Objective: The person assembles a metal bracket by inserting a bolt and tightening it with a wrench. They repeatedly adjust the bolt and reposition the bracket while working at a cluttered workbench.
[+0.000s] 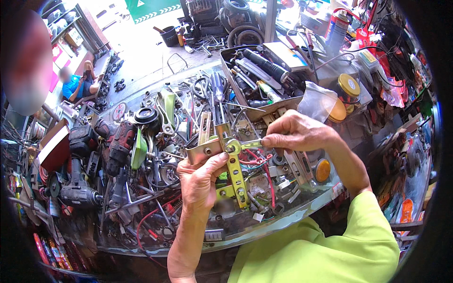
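Note:
My left hand (198,181) is closed around a bent metal bracket (202,152), its thumb pressed along the lower edge. Bolted to that bracket is a yellow perforated strip (235,174), which hangs down toward the front edge of the glass-topped table. A small wrench (251,144) is pinched between the thumb and fingers of my right hand (302,133). The wrench's far end sits around the nut (230,148) where strip and bracket meet. A further yellow piece (223,192) shows behind the strip; how it is joined is hard to see.
Loose parts, wires and hand tools cover the table. On the left lie red-and-black power tools (123,144) and an impact driver (80,186). A metal tray (233,89) of tools stands behind my hands, with a yellow-lidded jar (349,86) to its right. Another person (75,86) sits far left.

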`<state>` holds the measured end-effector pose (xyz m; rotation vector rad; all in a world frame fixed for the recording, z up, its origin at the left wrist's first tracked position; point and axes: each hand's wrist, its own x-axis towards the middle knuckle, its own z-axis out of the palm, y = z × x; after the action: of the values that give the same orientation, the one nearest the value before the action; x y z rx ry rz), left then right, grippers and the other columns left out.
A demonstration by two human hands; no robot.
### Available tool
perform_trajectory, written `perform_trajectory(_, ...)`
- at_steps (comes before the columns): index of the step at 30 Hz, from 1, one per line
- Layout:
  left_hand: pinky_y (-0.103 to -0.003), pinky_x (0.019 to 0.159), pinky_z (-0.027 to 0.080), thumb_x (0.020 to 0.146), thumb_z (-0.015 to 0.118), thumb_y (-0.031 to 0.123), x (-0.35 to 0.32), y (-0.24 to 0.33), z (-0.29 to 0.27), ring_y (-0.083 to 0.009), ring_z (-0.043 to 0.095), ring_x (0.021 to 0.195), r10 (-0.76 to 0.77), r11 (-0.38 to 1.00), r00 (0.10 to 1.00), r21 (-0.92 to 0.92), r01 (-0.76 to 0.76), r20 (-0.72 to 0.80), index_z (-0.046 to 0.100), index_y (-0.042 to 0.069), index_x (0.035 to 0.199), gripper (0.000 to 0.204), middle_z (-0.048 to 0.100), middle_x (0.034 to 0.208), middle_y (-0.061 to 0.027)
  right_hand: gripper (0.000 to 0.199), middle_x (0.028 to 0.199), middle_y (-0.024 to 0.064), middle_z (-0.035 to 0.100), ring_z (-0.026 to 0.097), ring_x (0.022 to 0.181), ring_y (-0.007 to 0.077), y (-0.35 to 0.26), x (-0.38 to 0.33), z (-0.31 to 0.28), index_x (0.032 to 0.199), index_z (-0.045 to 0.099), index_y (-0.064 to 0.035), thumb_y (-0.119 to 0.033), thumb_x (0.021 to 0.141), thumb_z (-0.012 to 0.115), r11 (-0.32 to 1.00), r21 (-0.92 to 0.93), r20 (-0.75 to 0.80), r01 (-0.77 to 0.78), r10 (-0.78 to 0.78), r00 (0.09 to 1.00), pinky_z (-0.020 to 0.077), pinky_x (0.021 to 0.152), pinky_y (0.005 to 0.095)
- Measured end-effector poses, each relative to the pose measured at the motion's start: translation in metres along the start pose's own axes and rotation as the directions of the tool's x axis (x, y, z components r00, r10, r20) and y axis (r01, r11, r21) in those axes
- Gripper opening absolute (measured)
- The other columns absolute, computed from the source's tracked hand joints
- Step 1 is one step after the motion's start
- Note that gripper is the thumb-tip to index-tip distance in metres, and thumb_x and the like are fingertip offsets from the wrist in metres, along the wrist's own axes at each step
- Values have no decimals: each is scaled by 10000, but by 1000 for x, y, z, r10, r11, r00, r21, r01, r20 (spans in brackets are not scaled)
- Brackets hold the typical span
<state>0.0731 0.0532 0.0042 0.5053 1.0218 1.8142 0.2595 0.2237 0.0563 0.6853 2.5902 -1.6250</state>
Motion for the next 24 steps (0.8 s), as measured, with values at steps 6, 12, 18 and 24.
perform_trajectory(6,-388,745,610,810,602,-102,-1,1,-3,-253,703,846,7,1000,1000,-3,-7,-25,638,-71,1069,263,694,989,-182,392,576,-30,542,492,495,46,-6,-10,28,837,666,0,-350,976,556,969,232,-15,-88,94,995,405,452,243)
perform_trajectory(12,-390,748,603,821,581,-93,0,3,1,-252,701,850,-12,1000,999,19,12,-30,629,-73,1093,276,694,993,-176,361,571,-18,546,522,466,45,-10,-19,48,808,606,-20,-301,1009,502,923,377,27,-78,73,997,409,418,212)
perform_trajectory(18,-356,744,593,810,606,-89,-2,3,2,-240,698,850,-7,1000,999,15,8,-35,638,-58,1097,290,696,990,-167,333,569,-34,534,478,454,29,-16,-29,33,864,643,-27,-315,993,536,846,522,48,-108,98,994,355,394,208)
perform_trajectory(24,-368,753,593,807,623,-85,-4,5,4,-242,693,878,-9,1000,999,23,10,-43,642,-49,1093,290,694,995,-168,329,538,-41,486,440,481,32,-2,-22,21,891,667,-11,-308,980,558,957,292,45,-6,-7,999,342,424,238)
